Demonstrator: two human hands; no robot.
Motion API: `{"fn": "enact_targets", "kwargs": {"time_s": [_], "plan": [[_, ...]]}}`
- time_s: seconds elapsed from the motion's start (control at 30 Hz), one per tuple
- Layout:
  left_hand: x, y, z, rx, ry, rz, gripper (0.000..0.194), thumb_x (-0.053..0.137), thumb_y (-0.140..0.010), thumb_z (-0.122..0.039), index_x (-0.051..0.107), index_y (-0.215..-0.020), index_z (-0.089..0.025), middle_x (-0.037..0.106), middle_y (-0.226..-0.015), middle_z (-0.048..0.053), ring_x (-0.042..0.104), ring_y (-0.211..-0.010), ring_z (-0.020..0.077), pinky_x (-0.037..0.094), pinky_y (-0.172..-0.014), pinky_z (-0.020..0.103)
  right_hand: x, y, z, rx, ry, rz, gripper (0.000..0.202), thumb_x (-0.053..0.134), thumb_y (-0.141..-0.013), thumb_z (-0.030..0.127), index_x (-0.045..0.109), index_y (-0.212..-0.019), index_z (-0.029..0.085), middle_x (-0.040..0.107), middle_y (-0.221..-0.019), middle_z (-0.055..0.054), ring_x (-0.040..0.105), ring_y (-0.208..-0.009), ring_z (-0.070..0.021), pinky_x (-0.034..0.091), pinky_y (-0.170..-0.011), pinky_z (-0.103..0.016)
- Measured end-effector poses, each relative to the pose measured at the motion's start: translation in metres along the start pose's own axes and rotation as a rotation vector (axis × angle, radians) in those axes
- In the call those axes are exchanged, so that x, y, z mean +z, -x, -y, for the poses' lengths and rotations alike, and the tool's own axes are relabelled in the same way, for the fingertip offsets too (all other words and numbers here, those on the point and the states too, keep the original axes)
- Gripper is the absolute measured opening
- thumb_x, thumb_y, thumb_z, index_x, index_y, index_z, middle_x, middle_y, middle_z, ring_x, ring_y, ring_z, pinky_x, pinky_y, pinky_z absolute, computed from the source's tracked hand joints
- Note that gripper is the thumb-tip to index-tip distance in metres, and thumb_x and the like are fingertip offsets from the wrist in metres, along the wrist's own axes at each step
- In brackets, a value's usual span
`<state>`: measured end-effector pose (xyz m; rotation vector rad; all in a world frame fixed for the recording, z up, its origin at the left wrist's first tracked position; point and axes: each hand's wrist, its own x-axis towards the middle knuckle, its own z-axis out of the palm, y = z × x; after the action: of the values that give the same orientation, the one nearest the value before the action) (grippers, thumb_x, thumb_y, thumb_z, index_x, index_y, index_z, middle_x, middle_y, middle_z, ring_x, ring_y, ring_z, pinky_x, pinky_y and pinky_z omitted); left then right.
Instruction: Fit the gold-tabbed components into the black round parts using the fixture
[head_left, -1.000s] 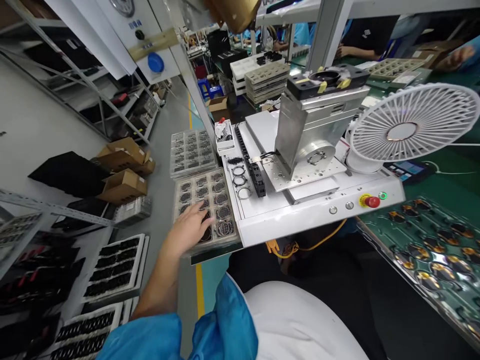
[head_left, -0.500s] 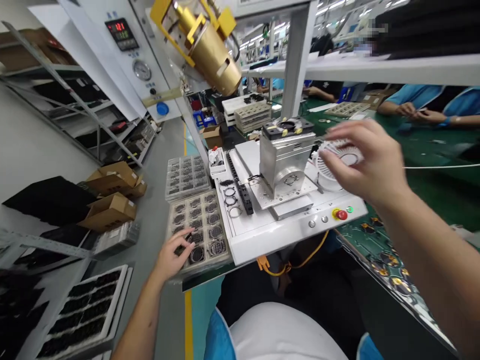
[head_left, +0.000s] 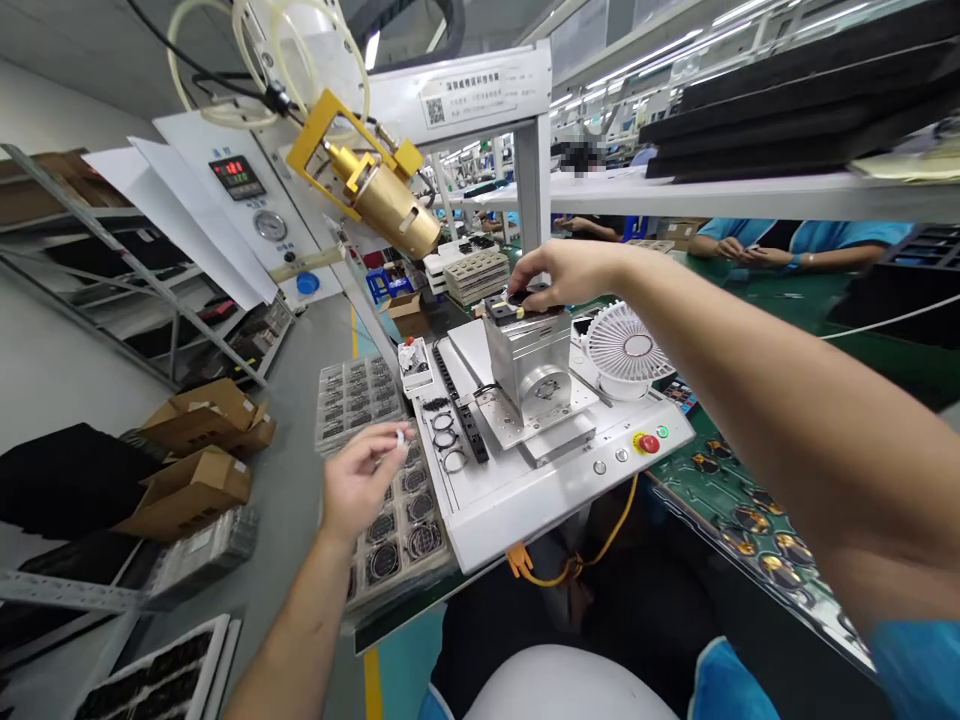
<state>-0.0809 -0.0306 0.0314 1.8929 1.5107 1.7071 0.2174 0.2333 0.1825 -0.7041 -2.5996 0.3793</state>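
My left hand (head_left: pixel 362 480) is raised over the plastic tray of round parts (head_left: pixel 420 508), its thumb and fingertips pinched on a small pale piece (head_left: pixel 402 438). The fingers of my right hand (head_left: pixel 562 277) curl down onto the black fixture (head_left: pixel 504 309) on top of the metal block (head_left: pixel 529 360); whatever lies beneath the fingertips is mostly hidden. Several thin rings (head_left: pixel 444 438) lie on the white machine base (head_left: pixel 525 495), left of a black strip (head_left: pixel 459 405).
A gold cylinder (head_left: pixel 394 210) hangs above the base. A white fan (head_left: pixel 628 345) stands right of the block, and a red button (head_left: pixel 647 443) sits at the front right. Round parts (head_left: pixel 780 570) lie on the green surface. Across the bench, a person's hands (head_left: pixel 739 250) show.
My right hand has moved left from near the fan onto the fixture. My left hand has risen from the tray and now shows a pale piece. The view has shifted.
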Motion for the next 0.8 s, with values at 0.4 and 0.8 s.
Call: {"fn": "enact_targets", "kwargs": {"time_s": [0.4,0.8], "plan": [[0.145,-0.208,-0.085,0.192,-0.558,0.337,0.04,0.067,-0.089,-0.053,0.072,-0.068,-0.02,0.073,-0.07,0.008,0.067,-0.072,0.0251,0.047,-0.068,0.036,0.049,0.098,0.01,0.087,-0.548,-0.63,0.045,0.083,-0.077,0.04,0.067,-0.111,0.016,0.074,-0.109,-0.014,0.071,-0.103,-0.0313,0.059,-0.093,-0.053],[0.129,-0.182,-0.049,0.452,-0.437,0.565,0.066,0.055,-0.092,-0.07,0.068,-0.127,-0.016,0.066,-0.141,0.015,0.056,-0.137,0.0325,0.04,-0.117,0.049,0.172,0.301,-0.045,0.884,-0.715,-0.493,0.068,0.081,-0.07,0.053,0.06,-0.125,0.017,0.076,-0.106,-0.015,0.073,-0.098,-0.0325,0.061,-0.085,-0.043]]}}
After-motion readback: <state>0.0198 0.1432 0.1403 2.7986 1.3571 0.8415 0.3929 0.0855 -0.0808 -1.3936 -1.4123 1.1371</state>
